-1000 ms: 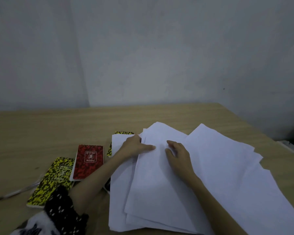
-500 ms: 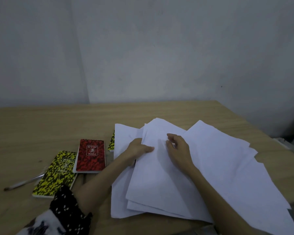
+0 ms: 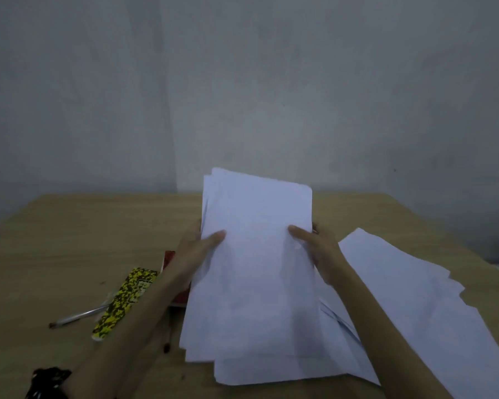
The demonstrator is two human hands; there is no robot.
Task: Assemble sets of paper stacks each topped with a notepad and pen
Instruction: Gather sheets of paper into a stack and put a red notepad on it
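A stack of white paper sheets [image 3: 257,254] is lifted and tilted up off the wooden table [image 3: 78,243], with both hands gripping its sides. My left hand [image 3: 196,251] holds the left edge, thumb on the front. My right hand [image 3: 319,250] holds the right edge the same way. More loose white sheets [image 3: 409,300] lie spread on the table to the right. A yellow-and-black notepad [image 3: 121,303] lies to the left, with a red notepad [image 3: 169,256] mostly hidden behind my left forearm. A pen [image 3: 78,316] lies left of the yellow notepad.
A second thin pen [image 3: 167,339] pokes out below my left forearm. A grey wall stands behind the table's far edge. The table's right edge runs diagonally beside the loose sheets. A black patterned sleeve [image 3: 49,381] shows at the bottom left.
Both hands have gathered sheets that lay flat and raised them off the table into a tilted stack. The camera view has shifted, so the notepads appear lower and partly covered.
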